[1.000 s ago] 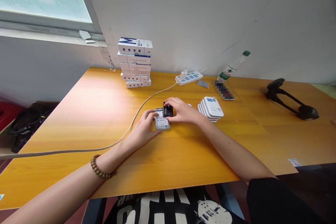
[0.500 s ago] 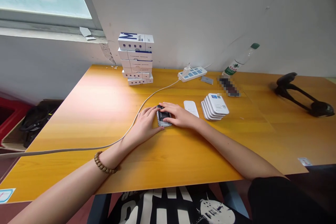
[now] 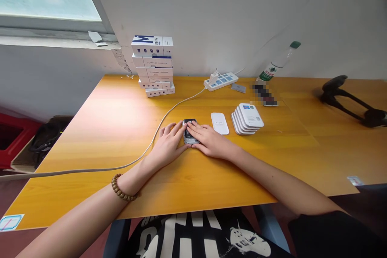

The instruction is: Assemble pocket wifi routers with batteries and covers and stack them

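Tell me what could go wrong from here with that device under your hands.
Both the left hand and right hand press on the dark battery in the open grey device body; uneven pressure might seat it crooked. The white cover lies just beyond the right hand, so a slip could knock it into the stack of white devices. The white cable runs near the left hand and could snag it.

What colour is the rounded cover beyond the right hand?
The cover is white, clearest in the head view.
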Demonstrator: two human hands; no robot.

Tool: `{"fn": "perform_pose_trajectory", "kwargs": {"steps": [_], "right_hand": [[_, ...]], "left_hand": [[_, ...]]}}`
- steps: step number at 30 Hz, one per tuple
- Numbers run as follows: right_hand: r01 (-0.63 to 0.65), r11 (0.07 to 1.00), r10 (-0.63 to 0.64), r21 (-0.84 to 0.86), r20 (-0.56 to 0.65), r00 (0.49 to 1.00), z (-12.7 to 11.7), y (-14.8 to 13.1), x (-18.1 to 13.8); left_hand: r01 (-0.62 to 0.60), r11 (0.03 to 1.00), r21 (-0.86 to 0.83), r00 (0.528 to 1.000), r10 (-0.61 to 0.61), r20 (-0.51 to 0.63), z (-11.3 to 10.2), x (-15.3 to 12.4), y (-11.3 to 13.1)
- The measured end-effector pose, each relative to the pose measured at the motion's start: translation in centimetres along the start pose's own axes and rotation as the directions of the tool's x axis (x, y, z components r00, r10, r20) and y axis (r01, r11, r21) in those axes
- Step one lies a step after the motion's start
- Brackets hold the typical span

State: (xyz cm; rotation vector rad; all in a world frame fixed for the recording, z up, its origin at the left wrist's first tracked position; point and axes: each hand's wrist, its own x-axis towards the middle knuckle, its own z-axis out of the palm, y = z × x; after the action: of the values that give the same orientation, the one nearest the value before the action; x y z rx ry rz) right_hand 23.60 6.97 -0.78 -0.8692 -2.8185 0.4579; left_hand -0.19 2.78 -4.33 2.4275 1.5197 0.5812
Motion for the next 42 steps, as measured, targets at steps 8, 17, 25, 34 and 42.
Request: {"fn": "perform_pose_trajectory", "kwargs": {"steps": [8, 17, 25, 34, 42], "right_hand": [[0.040, 0.998, -0.043, -0.044, -0.072, 0.997, -0.2, -0.3, -0.2], [-0.061, 0.997, 0.072, 0.052, -0.247, 0.966, -1.2, 2.4, -0.6], [-0.565, 0.822, 0.545, -0.070, -0.190, 0.817, 0.6, 3.7, -0.9], [-0.457, 0.882, 0.460, 0.111, -0.410, 0.788, -1.7, 4.2, -0.6], [-0.173, 0.628, 0.735, 0.759, -0.506, 0.451, -0.4, 5.1, 0.3]], "left_hand": [[0.002, 1.000, -0.008, 0.999, -0.002, -0.036, 0.4, 0.3, 0.1], [0.007, 1.000, -0.016, 1.000, -0.007, -0.007, -0.3, 0.8, 0.1], [-0.012, 0.990, -0.139, 0.991, 0.030, 0.127, -1.8, 4.4, -0.7], [-0.087, 0.985, -0.151, 0.988, 0.104, 0.111, -1.2, 5.3, -1.7], [-0.122, 0.983, -0.134, 0.983, 0.138, 0.118, -1.4, 5.0, -2.0]]}}
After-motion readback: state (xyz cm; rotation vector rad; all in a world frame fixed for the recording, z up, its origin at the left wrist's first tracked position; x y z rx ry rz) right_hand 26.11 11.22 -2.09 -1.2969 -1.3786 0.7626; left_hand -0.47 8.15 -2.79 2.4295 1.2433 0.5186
